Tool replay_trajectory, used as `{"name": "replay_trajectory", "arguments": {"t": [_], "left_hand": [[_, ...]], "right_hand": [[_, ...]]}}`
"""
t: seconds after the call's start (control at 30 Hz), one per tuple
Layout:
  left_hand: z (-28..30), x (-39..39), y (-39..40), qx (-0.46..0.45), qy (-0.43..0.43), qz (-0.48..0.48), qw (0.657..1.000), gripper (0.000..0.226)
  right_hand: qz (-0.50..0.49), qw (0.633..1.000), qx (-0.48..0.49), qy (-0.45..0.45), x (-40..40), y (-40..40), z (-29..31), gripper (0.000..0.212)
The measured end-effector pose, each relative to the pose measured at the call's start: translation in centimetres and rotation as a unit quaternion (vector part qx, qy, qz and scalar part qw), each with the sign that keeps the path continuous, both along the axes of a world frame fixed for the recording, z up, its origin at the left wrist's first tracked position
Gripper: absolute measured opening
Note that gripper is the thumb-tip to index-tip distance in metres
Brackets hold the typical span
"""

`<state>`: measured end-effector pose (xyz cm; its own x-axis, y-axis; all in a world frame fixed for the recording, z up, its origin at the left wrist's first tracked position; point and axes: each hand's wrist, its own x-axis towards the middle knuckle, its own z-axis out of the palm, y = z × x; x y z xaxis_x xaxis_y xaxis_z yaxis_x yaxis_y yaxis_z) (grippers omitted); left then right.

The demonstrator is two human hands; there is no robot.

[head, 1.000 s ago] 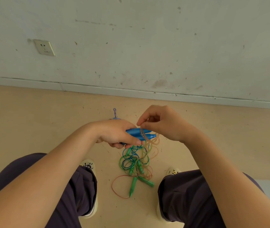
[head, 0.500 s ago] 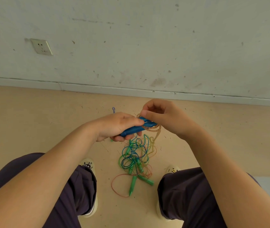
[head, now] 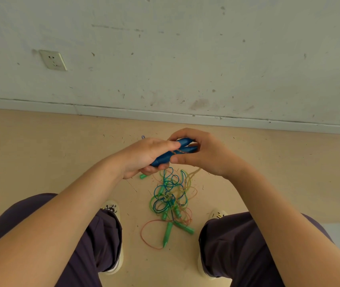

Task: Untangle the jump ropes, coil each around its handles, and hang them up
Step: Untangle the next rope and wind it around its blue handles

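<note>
Blue handles (head: 175, 153) raised since a second ago, clenched in left hand (head: 146, 156), orange cord pinched by right hand (head: 202, 154); tangle (head: 171, 199) at six o'clock; coiling barely begun.

Both bare forearms reach forward and inward from the lower corners, meeting above the knees. The left hand (head: 144, 156) is curled round the blue handles (head: 173, 154), thumb laid along the top. The right hand (head: 204, 152) faces it, fingers arched over the handles' far tips and thumb beneath, the two hands almost touching.
</note>
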<state>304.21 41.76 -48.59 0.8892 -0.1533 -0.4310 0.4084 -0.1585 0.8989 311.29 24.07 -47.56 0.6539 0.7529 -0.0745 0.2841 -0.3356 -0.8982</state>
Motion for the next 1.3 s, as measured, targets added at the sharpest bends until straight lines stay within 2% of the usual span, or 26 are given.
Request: {"name": "replay_trajectory", "arguments": {"t": [0.1, 0.2, 0.37, 0.5, 0.63, 0.73, 0.87, 1.0, 1.2, 1.3], "left_hand": [[0.3, 0.0, -0.1, -0.016, 0.005, 0.007, 1.0, 0.027], [0.4, 0.1, 0.0, -0.027, 0.001, 0.006, 1.0, 0.017], [0.0, 0.2, 0.2, -0.044, -0.012, -0.003, 0.999, 0.026], [0.0, 0.1, 0.6, -0.035, -0.031, 0.03, 0.998, 0.034], [-0.3, 0.0, 0.0, -0.037, 0.005, 0.023, 0.999, 0.037], [-0.2, -0.2, -0.5, -0.032, 0.009, 0.004, 0.999, 0.05], [-0.3, -0.3, -0.6, -0.001, 0.005, 0.025, 1.0, 0.04], [-0.2, -0.3, -0.8, -0.024, 0.01, 0.028, 0.999, 0.04], [0.0, -0.1, -0.8, -0.064, 0.016, 0.051, 0.997, 0.036], [0.0, -0.2, -0.8, -0.069, 0.017, 0.039, 0.997, 0.039]], "right_hand": [[-0.015, 0.998, 0.024, 0.057, 0.0, 0.0, 0.2, 0.023], [-0.051, 0.991, 0.051, 0.114, 0.4, 0.0, -0.1, 0.021], [-0.062, 0.986, 0.075, 0.135, -0.1, 0.3, -0.5, 0.013], [-0.109, 0.988, 0.082, 0.076, 0.4, 0.4, -0.9, 0.004], [-0.116, 0.992, 0.04, -0.002, 0.5, 0.4, -1.1, 0.006], [-0.087, 0.996, 0.031, 0.014, 0.5, 0.2, -1.0, 0.009], [-0.056, 0.998, 0.012, 0.027, 0.4, 0.0, -0.6, 0.022], [-0.044, 0.999, 0.018, 0.006, 0.3, -0.1, -0.2, 0.03], [-0.026, 0.998, 0.046, -0.025, 0.0, 0.0, -0.5, 0.029], [-0.025, 0.999, 0.021, -0.042, 0.3, -0.1, -0.6, 0.031]]}}
